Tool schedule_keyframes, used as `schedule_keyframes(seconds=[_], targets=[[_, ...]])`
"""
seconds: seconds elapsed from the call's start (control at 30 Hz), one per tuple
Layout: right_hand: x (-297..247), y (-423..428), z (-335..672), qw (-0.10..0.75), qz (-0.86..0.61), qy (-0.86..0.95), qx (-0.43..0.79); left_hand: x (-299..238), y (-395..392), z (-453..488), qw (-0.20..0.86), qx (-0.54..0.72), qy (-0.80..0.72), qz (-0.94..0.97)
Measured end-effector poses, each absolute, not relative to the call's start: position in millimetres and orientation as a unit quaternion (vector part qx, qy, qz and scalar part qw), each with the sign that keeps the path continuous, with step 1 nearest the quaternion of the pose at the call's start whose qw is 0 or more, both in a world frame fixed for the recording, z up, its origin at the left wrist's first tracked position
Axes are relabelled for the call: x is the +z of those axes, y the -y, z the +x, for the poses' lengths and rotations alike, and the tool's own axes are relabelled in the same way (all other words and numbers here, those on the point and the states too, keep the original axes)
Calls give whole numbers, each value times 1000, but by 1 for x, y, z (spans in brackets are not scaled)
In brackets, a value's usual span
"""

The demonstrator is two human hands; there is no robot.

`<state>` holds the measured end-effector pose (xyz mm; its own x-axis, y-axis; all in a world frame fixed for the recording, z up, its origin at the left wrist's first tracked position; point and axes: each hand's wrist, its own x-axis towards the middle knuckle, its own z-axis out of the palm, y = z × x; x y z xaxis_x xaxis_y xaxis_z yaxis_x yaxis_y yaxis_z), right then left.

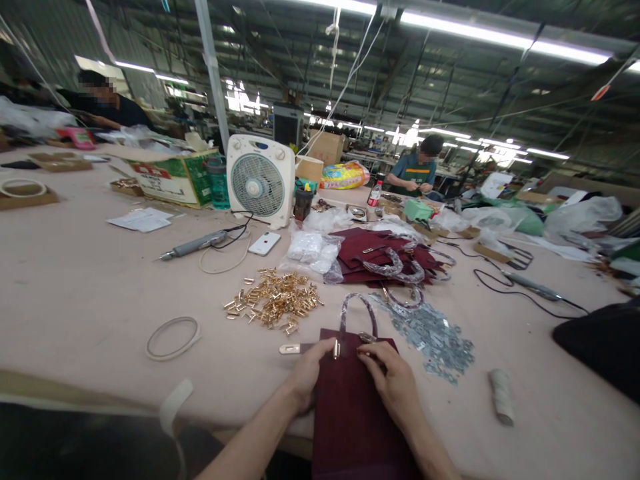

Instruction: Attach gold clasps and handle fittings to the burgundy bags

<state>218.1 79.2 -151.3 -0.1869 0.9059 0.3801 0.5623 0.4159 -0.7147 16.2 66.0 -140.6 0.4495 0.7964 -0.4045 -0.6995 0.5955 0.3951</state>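
A maroon handbag piece [350, 413] hangs over the table's near edge, its plastic-wrapped handle [359, 300] arching away from me. My left hand [309, 373] grips its left edge, the fingertips at a gold metal fitting [337, 349] by the handle's left end. A strap with a pale gold slotted plate [290, 349] sticks out to the left. My right hand [390, 373] is closed in a pinch over the panel, just below the handle's right end. What those fingers hold is too small to make out.
Gold fittings [275, 300] lie heaped beyond my left hand; flat silver metal plates [433, 337] spread to the right. Behind are stacked maroon pieces [370, 253], a phone [265, 243], a fan [261, 177] and a corded grey tool [195, 245]. Two other people sit farther off.
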Motion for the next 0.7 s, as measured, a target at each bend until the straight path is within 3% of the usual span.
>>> schedule_keyframes(seconds=[0.2,0.47,0.7], targets=[[-157,-65,216,483,-534,620,312,-141,-69,17,875,425,-219,80],[-159,-31,155,468,-541,681,155,-129,-68,20,819,534,-182,101],[-166,-17,118,448,-549,692,137,-140,-64,10,824,473,-291,114]])
